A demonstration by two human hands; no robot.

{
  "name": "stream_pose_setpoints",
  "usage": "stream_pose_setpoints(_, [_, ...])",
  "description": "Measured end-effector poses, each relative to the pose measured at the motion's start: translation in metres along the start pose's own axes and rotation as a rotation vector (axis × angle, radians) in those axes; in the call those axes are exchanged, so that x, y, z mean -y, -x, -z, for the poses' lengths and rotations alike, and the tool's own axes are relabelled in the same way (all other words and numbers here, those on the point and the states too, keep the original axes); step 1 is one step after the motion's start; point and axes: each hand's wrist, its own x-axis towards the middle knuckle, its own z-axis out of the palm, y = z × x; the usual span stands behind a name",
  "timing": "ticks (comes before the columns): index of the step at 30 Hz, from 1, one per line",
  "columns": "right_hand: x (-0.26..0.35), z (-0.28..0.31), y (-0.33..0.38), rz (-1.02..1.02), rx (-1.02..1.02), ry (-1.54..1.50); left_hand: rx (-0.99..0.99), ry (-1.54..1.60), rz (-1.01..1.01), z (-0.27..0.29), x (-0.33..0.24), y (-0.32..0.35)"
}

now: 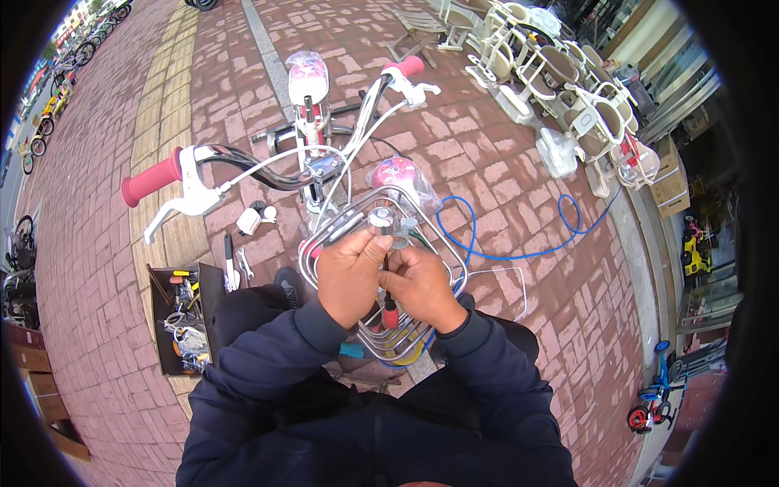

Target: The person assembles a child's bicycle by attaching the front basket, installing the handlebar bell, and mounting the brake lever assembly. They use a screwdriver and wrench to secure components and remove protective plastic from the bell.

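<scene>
My left hand [350,276] pinches a small round chrome piece [380,217], which looks like a bicycle bell, between thumb and fingers. Close against it, my right hand [422,286] is closed, thumb pressed to the fingers; what it grips is mostly hidden. A clear-grey clamp-like part [403,232] shows just above the right fingers. Below the hands, a red-ended tool [390,315] with a dark shaft points down. Both hands are over a chrome wire basket [450,252]. Beyond stands a small bicycle's handlebar [251,166] with a pink grip [152,177] and white brake lever [191,195].
An open toolbox [154,325] with tools lies at left, beside a wrench [244,261] and a black-handled tool [230,260]. A wrapped pink saddle [308,81] is ahead. A blue hose [519,257] snakes across the paving at right. Child seats [560,65] are stacked far right.
</scene>
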Motion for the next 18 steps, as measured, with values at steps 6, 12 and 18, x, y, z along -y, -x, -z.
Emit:
stream_pose_setpoints(6, [0.003, 0.000, 0.002, -0.167, 0.066, -0.342, 0.023, 0.155, 0.158, -0.001, -0.004, 0.003])
stream_pose_setpoints(12, [-0.001, -0.001, 0.001, 0.052, -0.057, -0.092, -0.021, 0.069, -0.020, -0.003, 0.000, -0.002])
stream_pose_setpoints(18, [-0.009, -0.001, 0.000, 0.289, -0.170, -0.173, -0.130, 0.143, -0.032, 0.008, -0.004, -0.011])
